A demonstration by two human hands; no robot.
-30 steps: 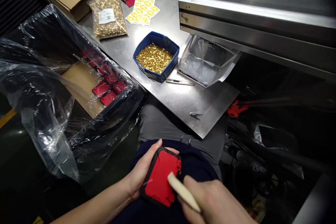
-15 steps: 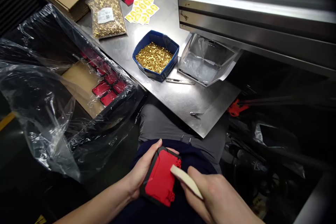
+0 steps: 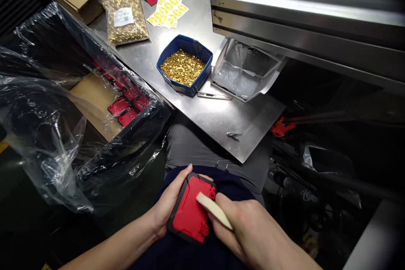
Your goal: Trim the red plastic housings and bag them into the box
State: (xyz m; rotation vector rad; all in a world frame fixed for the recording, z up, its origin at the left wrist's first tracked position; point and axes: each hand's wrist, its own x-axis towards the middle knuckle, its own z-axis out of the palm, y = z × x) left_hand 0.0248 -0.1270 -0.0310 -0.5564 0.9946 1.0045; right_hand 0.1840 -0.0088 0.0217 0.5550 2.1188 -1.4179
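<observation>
My left hand (image 3: 167, 204) is wrapped round the edge of a rectangular red and black plastic piece (image 3: 189, 206) just above my lap. Its red face is turned up, with cut-out patterns along the right side. Between the thumb and fingers of my right hand (image 3: 245, 225) is a flat cream-coloured pad (image 3: 215, 211) with a rounded end. The pad's tip lies over the red face; whether it presses on it I cannot tell. Some of my right fingers are hidden behind the pad.
On the metal table (image 3: 221, 122) are a blue bin (image 3: 190, 88) of small gold pieces, a bag of gold pieces (image 3: 125, 19), yellow stickers (image 3: 167, 10) and tweezers (image 3: 215, 96). A metal chute (image 3: 243, 78) adjoins the bin. At left, a plastic-lined box (image 3: 95, 105) holds several red pieces.
My right hand has moved the cream pad left, further over the red face. My left hand keeps its hold on the plastic piece. The whole view has shifted slightly.
</observation>
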